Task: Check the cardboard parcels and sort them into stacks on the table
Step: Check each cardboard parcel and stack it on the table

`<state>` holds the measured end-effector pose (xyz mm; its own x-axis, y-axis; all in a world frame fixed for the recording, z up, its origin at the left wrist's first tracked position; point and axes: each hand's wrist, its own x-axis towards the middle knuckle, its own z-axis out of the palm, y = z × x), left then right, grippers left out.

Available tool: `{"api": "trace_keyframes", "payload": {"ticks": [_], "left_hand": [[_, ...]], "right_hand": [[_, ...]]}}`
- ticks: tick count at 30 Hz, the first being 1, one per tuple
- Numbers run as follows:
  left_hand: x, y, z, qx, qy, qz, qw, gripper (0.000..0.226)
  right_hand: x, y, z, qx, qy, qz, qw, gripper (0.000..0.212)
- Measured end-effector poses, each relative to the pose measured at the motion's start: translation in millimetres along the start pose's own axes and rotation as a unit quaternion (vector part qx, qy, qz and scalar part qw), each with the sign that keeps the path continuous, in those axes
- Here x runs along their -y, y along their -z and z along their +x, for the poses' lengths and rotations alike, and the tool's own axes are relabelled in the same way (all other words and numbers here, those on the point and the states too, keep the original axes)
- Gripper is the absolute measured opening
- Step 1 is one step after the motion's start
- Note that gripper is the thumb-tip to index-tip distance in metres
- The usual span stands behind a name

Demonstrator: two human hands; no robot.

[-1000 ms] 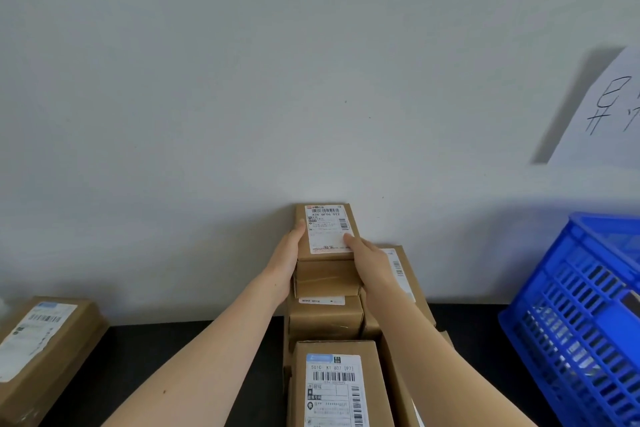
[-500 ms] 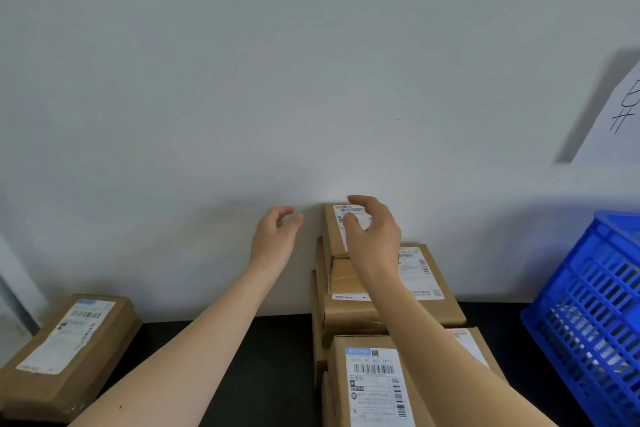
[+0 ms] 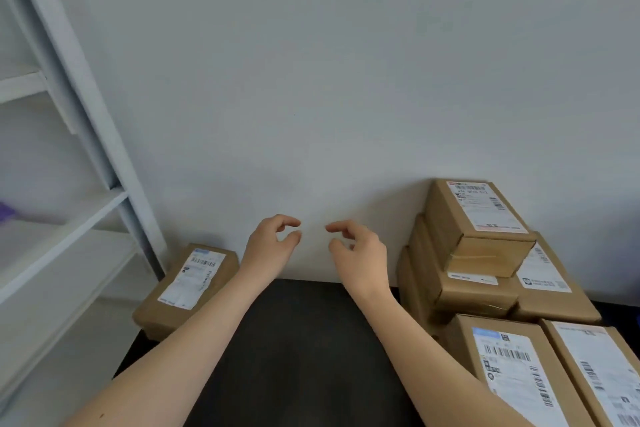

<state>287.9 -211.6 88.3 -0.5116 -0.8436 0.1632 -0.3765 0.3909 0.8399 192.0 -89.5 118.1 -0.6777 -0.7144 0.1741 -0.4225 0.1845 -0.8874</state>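
Note:
Brown cardboard parcels with white labels are stacked at the right of the black table [image 3: 294,340]. The top small parcel [image 3: 479,218] sits on the stack against the wall, above two wider parcels [image 3: 460,291]. Two more labelled parcels [image 3: 512,367] lie at the front right. A single parcel [image 3: 188,288] lies at the table's far left. My left hand [image 3: 272,246] and my right hand [image 3: 358,250] hover side by side above the middle of the table, fingers loosely curled, holding nothing, well left of the stack.
A white shelving unit [image 3: 69,218] stands at the left, close to the single parcel. A plain white wall runs behind the table.
Both hands have let go of the top small parcel and pulled away to the left. The view has swung left; the blue crate and paper sign are out of frame and the shelves appear.

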Motion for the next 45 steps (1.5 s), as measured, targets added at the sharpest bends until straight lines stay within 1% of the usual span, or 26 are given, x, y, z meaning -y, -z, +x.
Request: {"api": "trace_keyframes", "payload": {"ticks": [4,7,11,13,16,18,20,22,23,25,26,29,32,36,40,43,45], "left_hand": [[43.1,34.8,-7.4,0.001,0.025,0.034,0.999,0.015],[66.0,54.4,-12.3,0.000,0.042,0.059,0.997,0.019],[102.5,83.2,-14.4,0.004,0.060,0.120,0.991,0.031],[122.9,96.3,-12.9,0.012,0.080,0.162,0.984,0.041],[153.0,111.7,-7.8,0.000,0.113,0.196,0.974,0.054],[172.5,118.4,-5.2,0.001,0.141,0.193,0.971,0.062],[188.3,122.4,-4.0,0.019,0.189,0.149,0.970,0.070],[198.8,123.2,-4.2,0.044,0.221,0.103,0.969,0.071],[203.1,122.7,-4.6,0.055,0.223,0.096,0.969,0.069],[208.2,118.9,-5.9,0.060,0.215,0.092,0.970,0.063],[208.3,116.1,-6.5,0.059,0.213,0.089,0.971,0.063],[208.9,102.5,-11.2,0.081,0.221,0.078,0.969,0.073],[207.1,88.2,-17.3,0.082,0.243,0.057,0.965,0.078],[200.3,70.8,-25.0,0.064,0.254,0.044,0.964,0.072],[192.2,51.6,-37.9,0.052,0.254,0.059,0.964,0.075],[188.6,37.8,-49.9,0.054,0.262,0.055,0.962,0.083],[185.9,28.7,-56.6,0.073,0.272,0.053,0.958,0.090]], "right_hand": [[-3.9,-50.8,-11.2,0.065,-0.023,-0.009,0.998,0.029],[-3.7,-80.4,-12.8,0.094,-0.030,-0.023,0.995,0.031],[-4.0,-121.5,-11.2,0.127,-0.049,-0.054,0.989,0.034],[-5.0,-140.0,-11.8,0.148,-0.062,-0.063,0.985,0.036],[-8.3,-164.0,-13.1,0.179,-0.087,-0.075,0.977,0.042],[-12.3,-178.1,-14.8,0.204,-0.108,-0.089,0.969,0.046],[-17.9,-188.6,-16.6,0.231,-0.143,-0.096,0.958,0.052],[-24.0,-194.8,-18.5,0.252,-0.176,-0.088,0.947,0.059],[-26.8,-197.6,-19.2,0.257,-0.191,-0.081,0.944,0.062],[-32.9,-201.5,-20.0,0.258,-0.221,-0.068,0.938,0.066],[-35.5,-203.0,-19.1,0.258,-0.234,-0.062,0.935,0.067],[-43.4,-206.1,-15.8,0.250,-0.272,-0.036,0.928,0.067],[-50.8,-203.0,-12.6,0.223,-0.302,-0.014,0.927,0.069],[-62.0,-192.4,-13.2,0.171,-0.340,-0.003,0.925,0.074],[-74.6,-178.2,-21.9,0.141,-0.354,-0.037,0.924,0.081],[-86.5,-165.2,-31.6,0.152,-0.344,-0.076,0.923,0.081],[-94.4,-158.4,-38.2,0.156,-0.344,-0.101,0.921,0.081]]}}
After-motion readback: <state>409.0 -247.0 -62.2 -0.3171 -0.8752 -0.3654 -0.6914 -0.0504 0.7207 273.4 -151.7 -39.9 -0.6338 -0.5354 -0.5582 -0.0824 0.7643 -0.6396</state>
